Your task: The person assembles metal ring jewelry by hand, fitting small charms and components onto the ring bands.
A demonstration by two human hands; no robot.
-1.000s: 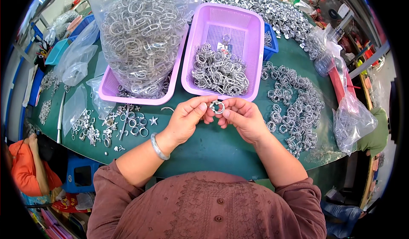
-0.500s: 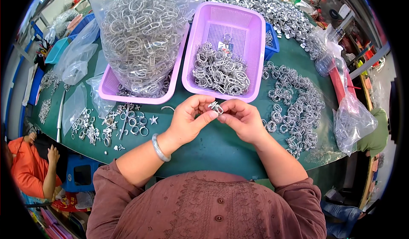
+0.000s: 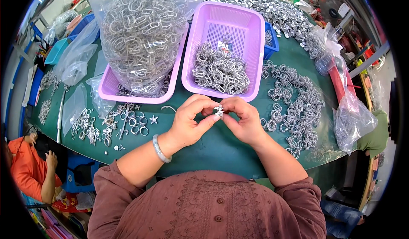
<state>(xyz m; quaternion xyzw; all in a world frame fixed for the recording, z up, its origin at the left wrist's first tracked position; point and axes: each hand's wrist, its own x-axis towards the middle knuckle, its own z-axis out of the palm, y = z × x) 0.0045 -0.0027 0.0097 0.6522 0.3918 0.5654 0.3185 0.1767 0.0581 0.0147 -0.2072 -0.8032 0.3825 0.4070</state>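
Observation:
Between the fingertips of both hands sits a small silver metal ring-like piece (image 3: 218, 111), partly hidden by the fingers. My left hand (image 3: 190, 119), with a pale bangle (image 3: 160, 148) on its wrist, pinches the piece from the left. From the right, my right hand (image 3: 243, 120) pinches it too. Just beyond the hands stands a lilac plastic basket (image 3: 186, 75) with a heap of silver ring pieces (image 3: 220, 70) in its near half. Spread on the green table (image 3: 213, 154) to the right lie many similar ring pieces (image 3: 298, 107).
A second lilac basket (image 3: 128, 98) holds a large clear bag of metal pieces (image 3: 142, 38). Loose rings, a star (image 3: 153, 119) and small parts lie left. A blue bin (image 3: 271, 47) and a silver heap (image 3: 277, 15) stand beyond. A person in orange (image 3: 30, 171) sits at the left.
The silver piece has been turned between my fingertips, and both hands have shifted slightly. At the left, the other person's hand has moved a little.

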